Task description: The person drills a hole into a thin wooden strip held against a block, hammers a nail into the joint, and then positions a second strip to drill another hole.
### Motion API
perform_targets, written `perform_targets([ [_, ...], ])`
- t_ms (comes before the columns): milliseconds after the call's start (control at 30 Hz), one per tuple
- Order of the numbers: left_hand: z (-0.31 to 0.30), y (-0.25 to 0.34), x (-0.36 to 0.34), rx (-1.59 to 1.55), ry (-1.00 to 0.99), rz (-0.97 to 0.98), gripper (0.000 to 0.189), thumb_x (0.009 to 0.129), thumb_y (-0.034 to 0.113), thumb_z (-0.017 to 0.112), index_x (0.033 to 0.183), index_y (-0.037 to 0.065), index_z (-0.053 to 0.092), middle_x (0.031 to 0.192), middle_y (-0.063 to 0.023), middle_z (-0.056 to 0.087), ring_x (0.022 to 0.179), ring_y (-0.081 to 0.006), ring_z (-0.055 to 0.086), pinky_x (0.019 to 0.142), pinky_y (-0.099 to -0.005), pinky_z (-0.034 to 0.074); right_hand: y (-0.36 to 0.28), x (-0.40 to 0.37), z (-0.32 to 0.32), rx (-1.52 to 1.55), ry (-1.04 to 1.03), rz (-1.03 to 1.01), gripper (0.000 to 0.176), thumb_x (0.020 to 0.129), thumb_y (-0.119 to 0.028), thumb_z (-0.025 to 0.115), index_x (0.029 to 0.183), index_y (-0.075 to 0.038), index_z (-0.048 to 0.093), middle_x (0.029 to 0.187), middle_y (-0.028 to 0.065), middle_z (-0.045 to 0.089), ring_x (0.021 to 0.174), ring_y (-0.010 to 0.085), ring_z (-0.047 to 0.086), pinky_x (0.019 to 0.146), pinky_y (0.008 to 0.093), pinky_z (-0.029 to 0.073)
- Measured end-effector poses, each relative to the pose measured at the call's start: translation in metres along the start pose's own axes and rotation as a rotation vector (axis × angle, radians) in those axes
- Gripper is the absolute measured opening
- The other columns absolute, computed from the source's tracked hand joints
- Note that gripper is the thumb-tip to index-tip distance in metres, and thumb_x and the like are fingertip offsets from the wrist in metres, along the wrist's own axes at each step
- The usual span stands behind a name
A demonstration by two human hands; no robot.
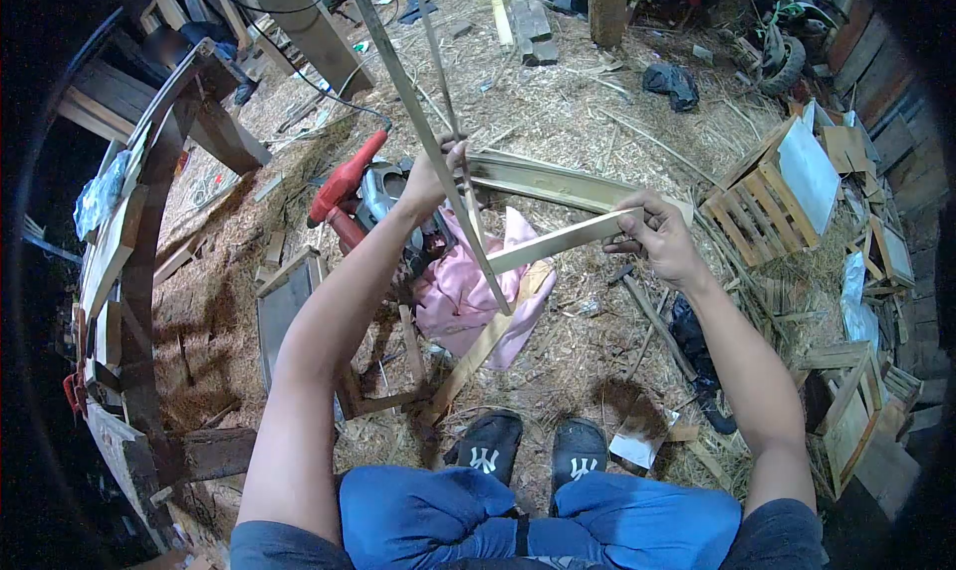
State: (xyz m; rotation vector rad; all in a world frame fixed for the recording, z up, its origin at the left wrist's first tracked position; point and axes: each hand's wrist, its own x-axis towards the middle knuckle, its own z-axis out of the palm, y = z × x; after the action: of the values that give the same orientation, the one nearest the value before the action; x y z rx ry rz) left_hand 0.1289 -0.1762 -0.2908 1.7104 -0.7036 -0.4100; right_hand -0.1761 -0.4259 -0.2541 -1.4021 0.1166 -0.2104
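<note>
While the left hand (438,177) is closed around the upper-middle part of the long strip (428,117), its fingers curled, the strip slants from the top of the view down toward the wearer's feet, its lower end right of the view's centre line. A second strip (441,77), thinner in appearance, passes at the same hand and slopes in nearly the same direction; whether the fingers grip it cannot be determined.

The right hand (659,241) is partly closed, with thumb and bent fingers pinching the right end of the short board (563,243). The long axis of this board runs crosswise, rising slightly to the right; its left end meets the long strip near that strip's lower end. Whether the two are fastened cannot be determined.

Behind the short board, a grooved board (543,180) extends crosswise between the hands. Below the held pieces lie a pink cloth (458,296) and a pale plank (468,371) angled toward the lower left. A power tool (383,197) with a red handle (344,182) is located left of the cloth, beside the left forearm. Farther right, a slatted wooden crate (762,212) sits tilted on the shaving-covered ground (597,122).
</note>
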Motion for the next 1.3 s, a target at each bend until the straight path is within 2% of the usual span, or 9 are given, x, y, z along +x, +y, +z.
perform_targets([
  [133, 0.006, 0.014, -0.013, -0.305, 0.162, -0.013, 0.02, 0.109, 0.026, 0.054, 0.118, 0.008, 0.055, 0.087, -0.0061, 0.066, 0.065, -0.0178, 0.067, 0.06, -0.0309, 0.057, 0.008, 0.008, -0.015, 0.088, 0.065, 0.119, 0.022, 0.104, -0.013, 0.061, 0.123, -0.002, 0.06, 0.112, 0.0099, 0.065, 0.102, 0.0224, 0.07, 0.083, 0.0379, 0.068],
  [300, 0.022, 0.039, -0.013, -0.295, 0.265, 0.03, 0.019, 0.108, 0.027, 0.057, 0.113, 0.008, 0.054, 0.076, -0.0038, 0.064, 0.057, -0.0092, 0.058, 0.049, -0.0247, 0.046, 0.015, 0.029, -0.013, -0.224, 0.366, 0.1, 0.054, 0.106, -0.019, 0.059, 0.157, -0.015, 0.041, 0.143, 0.0173, 0.055, 0.122, 0.026, 0.062, 0.098, 0.0397, 0.06],
  [333, 0.027, 0.046, -0.013, -0.331, 0.294, 0.064, 0.019, 0.108, 0.026, 0.058, 0.113, 0.008, 0.054, 0.076, -0.0031, 0.063, 0.056, -0.0087, 0.057, 0.048, -0.0242, 0.045, 0.013, 0.031, -0.009, -0.324, 0.379, 0.128, 0.063, 0.105, -0.036, 0.061, 0.159, -0.013, 0.039, 0.156, 0.0185, 0.046, 0.141, 0.0329, 0.048, 0.107, 0.0411, 0.051],
  [433, 0.035, 0.064, -0.012, -0.354, 0.351, 0.145, 0.019, 0.107, 0.024, 0.06, 0.111, 0.007, 0.056, 0.075, -0.0018, 0.062, 0.055, -0.0078, 0.056, 0.047, -0.0236, 0.045, -0.015, 0.025, 0.018, -0.26, 0.309, 0.142, 0.064, 0.104, -0.044, 0.06, 0.158, -0.014, 0.041, 0.162, 0.0179, 0.037, 0.146, 0.0297, 0.042, 0.104, 0.0378, 0.051],
  [567, 0.048, 0.088, -0.022, -0.396, 0.394, 0.172, 0.018, 0.107, 0.022, 0.06, 0.111, 0.006, 0.055, 0.075, -0.002, 0.062, 0.056, -0.0088, 0.059, 0.048, -0.0238, 0.048, -0.011, 0.032, 0.024, -0.364, 0.243, 0.177, 0.069, 0.099, -0.048, 0.067, 0.154, -0.013, 0.046, 0.125, 0.0133, 0.068, 0.117, 0.0203, 0.066, 0.083, 0.0307, 0.055],
  [600, 0.051, 0.091, -0.024, -0.38, 0.384, 0.206, 0.017, 0.107, 0.022, 0.059, 0.112, 0.006, 0.054, 0.075, -0.0024, 0.062, 0.056, -0.0094, 0.059, 0.049, -0.0239, 0.049, -0.005, 0.039, 0.024, -0.252, 0.329, 0.125, 0.055, 0.102, -0.038, 0.067, 0.147, -0.01, 0.055, 0.102, 0.0078, 0.072, 0.097, 0.0129, 0.068, 0.078, 0.0309, 0.054],
  [733, 0.06, 0.101, -0.032, -0.436, 0.331, 0.288, 0.017, 0.108, 0.022, 0.056, 0.114, 0.006, 0.052, 0.074, -0.0036, 0.062, 0.057, -0.0111, 0.061, 0.049, -0.0247, 0.051, 0.011, 0.048, 0.005, -0.397, 0.377, -0.132, 0.027, 0.107, -0.019, 0.058, 0.127, -0.004, 0.068, 0.106, 0.0051, 0.069, 0.091, 0.0133, 0.068, 0.08, 0.0281, 0.059],
  [1067, 0.045, 0.099, -0.043, -0.454, 0.16, 0.263, 0.018, 0.109, 0.023, 0.055, 0.114, 0.006, 0.053, 0.078, -0.0045, 0.065, 0.062, -0.012, 0.065, 0.052, -0.0256, 0.053, 0.002, 0.037, 0.01, -0.125, 0.357, -0.018, 0.019, 0.104, -0.014, 0.062, 0.116, -0.007, 0.075, 0.101, 0.0041, 0.072, 0.092, 0.0119, 0.067, 0.08, 0.0291, 0.055],
  [1300, 0.042, 0.103, -0.046, -0.536, -0.01, 0.137, 0.03, 0.111, 0.027, 0.049, 0.129, 0.004, 0.055, 0.098, -0.0131, 0.07, 0.088, -0.0252, 0.075, 0.076, -0.0353, 0.064, -0.004, 0.034, 0.007, -0.096, 0.372, -0.057, 0.021, 0.104, -0.014, 0.062, 0.117, -0.003, 0.074, 0.1, 0.0047, 0.07, 0.09, 0.0145, 0.069, 0.077, 0.0291, 0.057],
])
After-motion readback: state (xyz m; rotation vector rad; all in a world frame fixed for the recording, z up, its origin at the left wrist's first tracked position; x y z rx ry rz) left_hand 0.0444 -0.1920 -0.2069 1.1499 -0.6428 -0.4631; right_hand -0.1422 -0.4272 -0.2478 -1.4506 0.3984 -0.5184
